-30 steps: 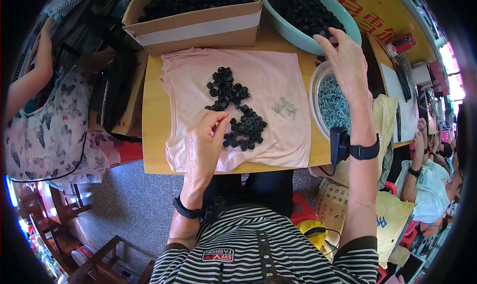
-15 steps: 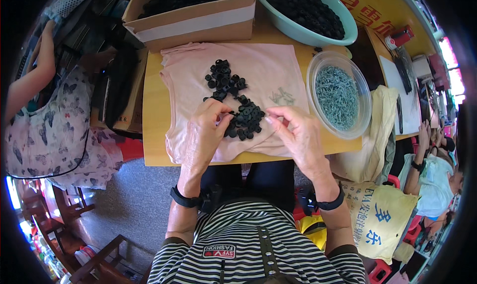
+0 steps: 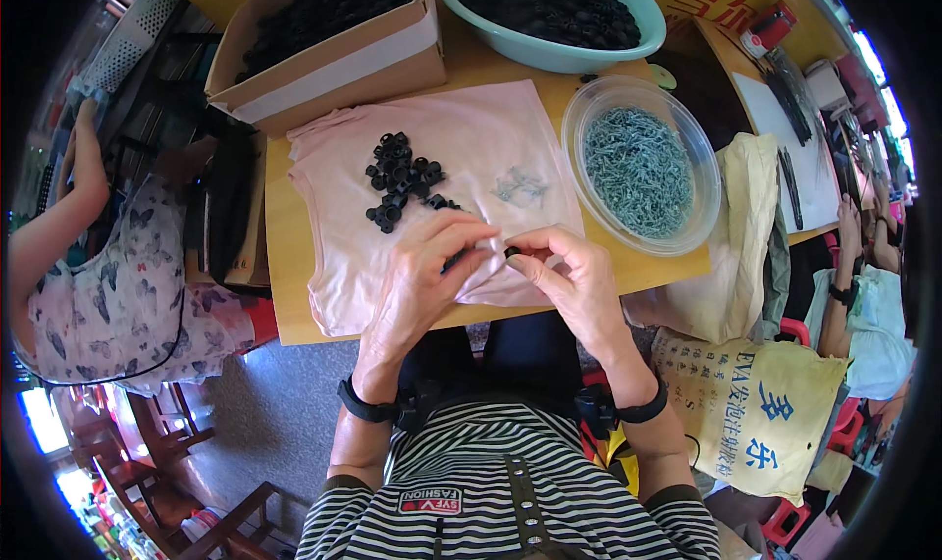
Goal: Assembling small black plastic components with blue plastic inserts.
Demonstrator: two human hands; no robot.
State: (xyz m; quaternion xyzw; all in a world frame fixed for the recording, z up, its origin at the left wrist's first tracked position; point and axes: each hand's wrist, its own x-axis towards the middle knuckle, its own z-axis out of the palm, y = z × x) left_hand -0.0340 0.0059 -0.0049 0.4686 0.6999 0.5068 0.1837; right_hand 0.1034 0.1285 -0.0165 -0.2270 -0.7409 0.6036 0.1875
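In the head view, at the near side of the pink cloth (image 3: 471, 133), both hands work close together above the table (image 3: 677, 266). Right hand (image 3: 579, 280): thumb and forefinger pinched on a small black cap (image 3: 512, 252). Left hand (image 3: 417, 276): thumb and forefinger tips narrowed toward each other, just beside the right fingertips; cannot tell whether anything is held between them, or whether the two hands touch.

Changes noted: a second ago the right hand was up at the rim of the green bowl (image 3: 549, 56); half a second ago it was back over the cloth, with the near heap lying between the hands. Now the gap has closed, and that near heap is mostly hidden behind the left hand. The far heap of black caps (image 3: 392, 173) stays on the cloth, in plain sight. Loose screws (image 3: 518, 185) lie right of it, also on the cloth, as before. Whole scene sits further left in the picture, including the cardboard box (image 3: 368, 87). Clear tub (image 3: 706, 187), filled with screws, stands just right of the cloth
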